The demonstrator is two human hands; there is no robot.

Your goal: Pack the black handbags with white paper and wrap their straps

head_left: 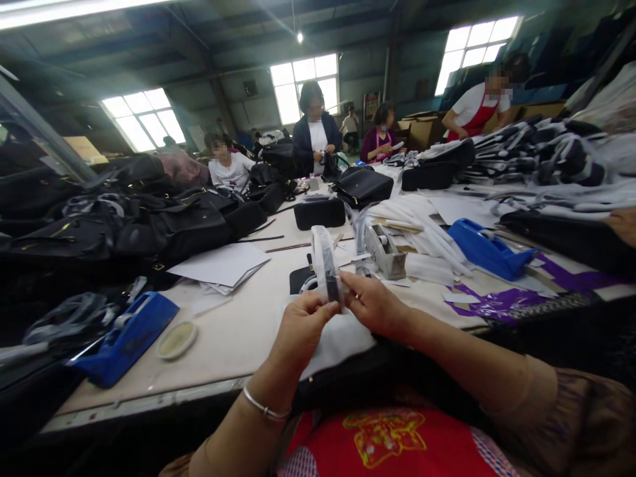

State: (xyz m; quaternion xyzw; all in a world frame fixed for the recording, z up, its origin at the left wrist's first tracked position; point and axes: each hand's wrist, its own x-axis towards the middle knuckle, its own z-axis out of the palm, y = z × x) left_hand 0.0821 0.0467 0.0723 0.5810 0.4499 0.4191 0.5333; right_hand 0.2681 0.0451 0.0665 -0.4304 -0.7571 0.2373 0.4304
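Both my hands meet in front of me on a black bag strap [326, 268] wrapped in clear plastic and white foam, which stands up in a loop. My left hand [304, 326] pinches its lower part between thumb and fingers. From the other side, my right hand [373, 303] grips the same strap with closed fingertips. Under the hands lies a white foam sheet [342, 341], over a black bag [362, 371] at the table's edge. Just behind the strap, part of another black piece shows; its kind is hard to make out.
Blue tape dispensers [132, 334] [489, 248] stand left and right, a grey dispenser [385, 252] nearer the middle. A round tape roll [177, 340] and white sheets [223, 265] lie left. Black bags [183, 222] are heaped on the left, wrapped straps [536, 156] on the right. Several people work beyond.
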